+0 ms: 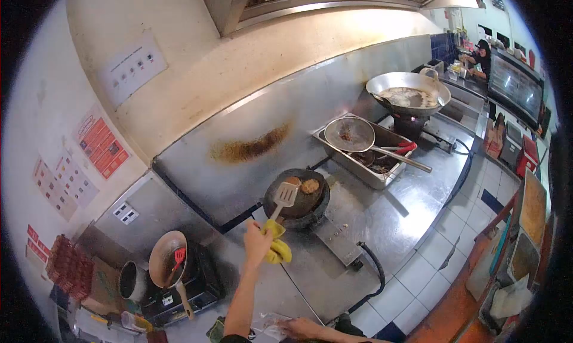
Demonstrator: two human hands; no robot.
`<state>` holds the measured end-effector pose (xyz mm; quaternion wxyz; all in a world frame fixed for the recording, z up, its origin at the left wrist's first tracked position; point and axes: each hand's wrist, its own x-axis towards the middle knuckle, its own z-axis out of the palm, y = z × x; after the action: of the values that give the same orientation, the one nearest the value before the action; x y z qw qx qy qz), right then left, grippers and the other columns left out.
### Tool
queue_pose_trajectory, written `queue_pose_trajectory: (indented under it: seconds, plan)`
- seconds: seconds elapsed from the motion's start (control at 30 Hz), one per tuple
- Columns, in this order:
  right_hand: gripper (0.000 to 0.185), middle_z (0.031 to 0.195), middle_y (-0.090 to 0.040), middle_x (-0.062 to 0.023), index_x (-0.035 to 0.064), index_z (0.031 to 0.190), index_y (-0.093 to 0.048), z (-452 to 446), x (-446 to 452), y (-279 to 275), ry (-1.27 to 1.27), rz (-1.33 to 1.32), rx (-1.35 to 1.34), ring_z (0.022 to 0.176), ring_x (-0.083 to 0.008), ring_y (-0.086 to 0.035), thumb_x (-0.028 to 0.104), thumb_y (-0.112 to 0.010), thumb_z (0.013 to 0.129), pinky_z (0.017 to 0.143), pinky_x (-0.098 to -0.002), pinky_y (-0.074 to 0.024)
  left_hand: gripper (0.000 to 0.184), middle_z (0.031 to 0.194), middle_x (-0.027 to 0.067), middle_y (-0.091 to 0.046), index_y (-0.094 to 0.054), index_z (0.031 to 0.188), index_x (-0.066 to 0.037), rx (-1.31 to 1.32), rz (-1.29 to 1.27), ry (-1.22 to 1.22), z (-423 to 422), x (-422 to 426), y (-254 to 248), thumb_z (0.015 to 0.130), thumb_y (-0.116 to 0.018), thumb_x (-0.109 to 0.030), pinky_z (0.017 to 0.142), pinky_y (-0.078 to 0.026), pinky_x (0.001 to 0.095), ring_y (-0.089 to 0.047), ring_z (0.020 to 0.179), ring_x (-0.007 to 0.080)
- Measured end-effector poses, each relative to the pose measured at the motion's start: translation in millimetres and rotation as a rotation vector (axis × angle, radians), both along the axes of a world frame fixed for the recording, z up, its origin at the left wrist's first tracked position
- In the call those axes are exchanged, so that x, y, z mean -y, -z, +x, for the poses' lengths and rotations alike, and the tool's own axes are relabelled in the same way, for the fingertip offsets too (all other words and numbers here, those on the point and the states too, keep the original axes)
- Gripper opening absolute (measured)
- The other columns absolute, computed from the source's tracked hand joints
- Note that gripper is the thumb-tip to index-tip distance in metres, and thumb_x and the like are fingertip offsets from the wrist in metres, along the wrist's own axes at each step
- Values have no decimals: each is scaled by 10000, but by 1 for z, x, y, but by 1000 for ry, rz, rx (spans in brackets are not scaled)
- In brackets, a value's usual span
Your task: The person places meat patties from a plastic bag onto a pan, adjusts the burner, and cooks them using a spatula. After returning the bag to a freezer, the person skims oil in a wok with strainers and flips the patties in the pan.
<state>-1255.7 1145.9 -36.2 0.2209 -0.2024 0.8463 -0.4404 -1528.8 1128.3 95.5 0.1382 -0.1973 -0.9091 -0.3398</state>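
- So the left hand has its fingers closed around the handle end of a slotted spatula, with a bunched yellow cloth right up against it.
- Spatula's tilted, and its metal head is over the dark pan on the stove.
- Two browned patties in that pan: one patty is out in plain view, the other patty is partly covered by the spatula head.
- Right hand is way down at the bottom edge, just beside some clear plastic. Can't tell if its fingers are gripping it or just near it.
- Off to the left there's a light-coloured pan with a red utensil in it, next to a small pot.
- Past the dark pan, a strainer lies across a metal tray, along with red-tipped tongs.
- Further back, a big wok holds bubbly liquid, and another person is near the far counter.
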Motion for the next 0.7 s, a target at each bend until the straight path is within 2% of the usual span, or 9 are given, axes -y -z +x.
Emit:
queue_pose_trajectory:
  seconds: [0.07,0.17,0.2,0.27,0.4,0.43,0.5,0.6,0.7]
  plan:
    - [455,1182,-621,-166,188,1363,-466,-1,-2,-14,-11,44,37,1025,-374,-612,308,-492,925,830,-507,-501,375,831,229,-618,-470,1020,-33,-53,-69,-94,-1,13,10,776,-688,-219,743,-474,476,-621,821,421]
    - [462,1014,-652,-203,220,1360,-449,4,-2,-17,-9,57,-78,882,-415,-631,339,-503,917,744,-518,-512,390,874,231,-617,-494,1045,-28,84,13,-35,-40,15,44,785,-695,-237,753,-478,460,-629,869,395]
    - [465,958,-662,-216,231,1359,-443,6,1,-12,-11,66,-121,834,-429,-638,349,-506,914,715,-522,-515,429,938,189,-624,-506,1090,-31,378,47,-71,-51,11,45,801,-702,-281,762,-487,419,-634,881,320]
    - [475,993,-659,-215,226,1368,-433,4,9,11,-17,79,-92,866,-434,-632,354,-506,917,752,-520,-513,420,943,159,-627,-508,1095,-35,516,165,-42,-56,14,33,815,-697,-285,767,-486,397,-628,874,289]
    - [477,1033,-657,-200,207,1372,-431,10,1,-11,46,21,-182,887,-428,-631,333,-509,919,786,-526,-504,354,953,87,-626,-523,1096,-39,725,464,27,-27,32,-14,864,-659,-268,786,-478,348,-604,878,224]
    - [467,1045,-655,-195,193,1362,-441,8,2,-6,49,22,-144,894,-424,-630,320,-511,918,790,-530,-501,354,953,87,-626,-523,1096,-39,726,457,30,-28,38,-12,864,-659,-268,786,-478,348,-604,878,224]
    - [457,1057,-654,-191,179,1352,-451,9,2,-5,47,23,-104,902,-421,-630,306,-514,918,795,-534,-498,266,902,91,-632,-555,1026,-29,406,338,-27,-27,54,-5,883,-638,-238,789,-473,344,-609,880,224]
    - [430,1073,-651,-183,162,1324,-479,9,2,-4,24,-6,-160,920,-414,-628,281,-514,912,799,-532,-497,248,876,93,-633,-577,960,-18,218,270,-72,-32,73,5,893,-632,-250,791,-467,336,-605,881,206]
    - [428,1049,-652,-202,155,1291,-505,9,6,7,35,-25,-151,897,-422,-633,293,-543,888,778,-533,-502,239,880,107,-644,-587,931,-7,56,241,-98,2,88,-15,896,-632,-239,766,-467,316,-607,854,184]
